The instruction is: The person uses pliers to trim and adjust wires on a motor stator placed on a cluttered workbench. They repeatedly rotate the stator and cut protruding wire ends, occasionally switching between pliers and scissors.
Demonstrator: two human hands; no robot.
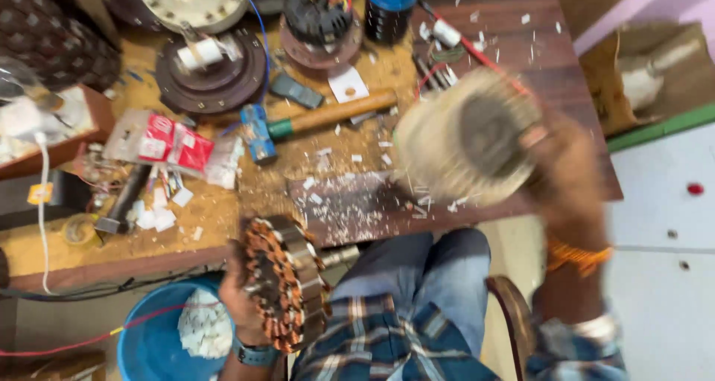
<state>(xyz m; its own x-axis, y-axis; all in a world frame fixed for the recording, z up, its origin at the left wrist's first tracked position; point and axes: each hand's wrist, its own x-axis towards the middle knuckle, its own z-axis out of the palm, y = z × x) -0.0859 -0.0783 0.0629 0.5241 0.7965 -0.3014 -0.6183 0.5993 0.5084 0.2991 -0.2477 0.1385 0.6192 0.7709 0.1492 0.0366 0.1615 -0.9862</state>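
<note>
My left hand [240,300] is clamped around a motor stator [287,280], a ring of steel laminations packed with copper windings, and I hold it on edge just above my lap, below the near edge of the table [223,210]. My fingers wrap its left side from behind. My right hand [570,176] is raised over the right part of the table and grips a round, pale disc-like brush or pad [465,146] with a dark centre; it is blurred, so I cannot tell exactly what it is or how my fingers close on it. An orange band [577,256] sits on my right wrist and a watch [255,353] on my left. My two hands are well apart.

On the table, a hammer [320,120] with a wooden handle and blue head lies among white scraps of paper. Just left of it is a red and white packet [167,143]. Farther back stand a dark round motor housing [212,72] and another motor part with coloured wires [320,23], with a small dark phone-like device [296,90] between them. A dark bottle with a blue top [391,5] stands at the far edge. A blue bucket [153,344] holding white scraps sits on the floor beside my left knee.
</note>
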